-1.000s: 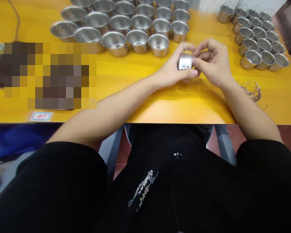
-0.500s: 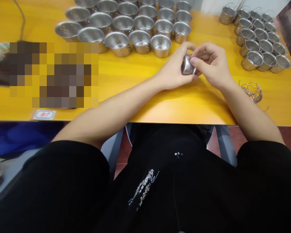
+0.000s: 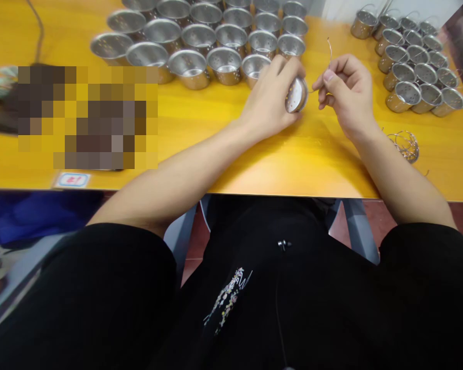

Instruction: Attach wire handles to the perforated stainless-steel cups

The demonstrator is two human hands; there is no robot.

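Note:
My left hand [image 3: 270,95] is wrapped round a small perforated metal cup [image 3: 296,95], tipped so that its pale round face with holes shows to the right. Just right of it, my right hand [image 3: 345,90] pinches a thin curved metal wire [image 3: 329,50]. One end of the wire rises above the fingers, and the other points at the cup's rim; whether it touches the rim I cannot tell. A loose tangle of similar wires [image 3: 407,146] lies on the yellow table [image 3: 270,169] by my right forearm.
Rows of metal cups without handles [image 3: 224,66] stand behind my left hand. Several cups with wire handles [image 3: 404,96] are grouped at the right. A blurred-out area [image 3: 104,118], a dark object [image 3: 3,115] and a small label card [image 3: 73,180] are at the left.
My right hand has drawn back from the cup, and the wire now shows in its fingers. The cup has turned in my left hand, so its perforated face shows.

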